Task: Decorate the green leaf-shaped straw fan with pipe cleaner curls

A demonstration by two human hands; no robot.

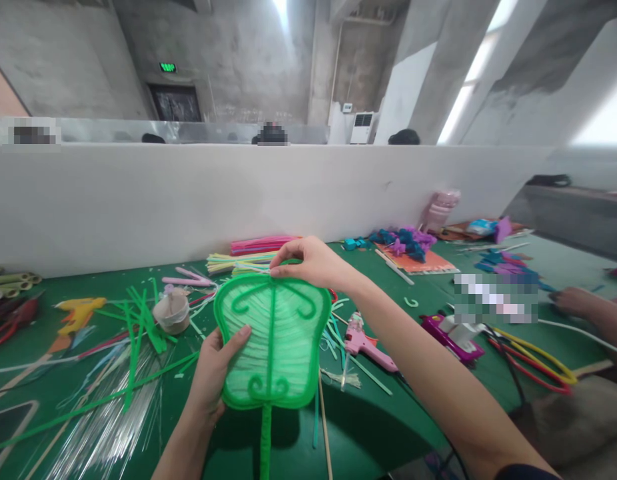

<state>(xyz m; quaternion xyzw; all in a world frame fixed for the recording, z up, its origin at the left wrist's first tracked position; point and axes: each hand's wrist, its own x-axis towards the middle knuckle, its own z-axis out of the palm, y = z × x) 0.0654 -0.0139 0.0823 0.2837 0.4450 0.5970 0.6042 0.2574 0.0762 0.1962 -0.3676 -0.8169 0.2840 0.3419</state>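
A green hand fan (296, 347), with curled trim, a central rib and a translucent ribbed panel, stands upright before me over the table. My left hand (216, 363) grips its left edge, thumb lying on the front face and the other fingers behind. Over at the top edge, my right hand (311, 263) has thumb and forefinger pinched together at the middle of the rim, by the upper end of the rib. Below the panel the green-wrapped handle (265, 443) hangs free.
A pink glue gun (368, 347) and a purple power strip (453, 337) lie right on the green table (378, 427). To the left are a yellow glue gun (81, 313), a cup (172, 310) and green strips (133, 347). A co-worker's hand (581, 303) is far right.
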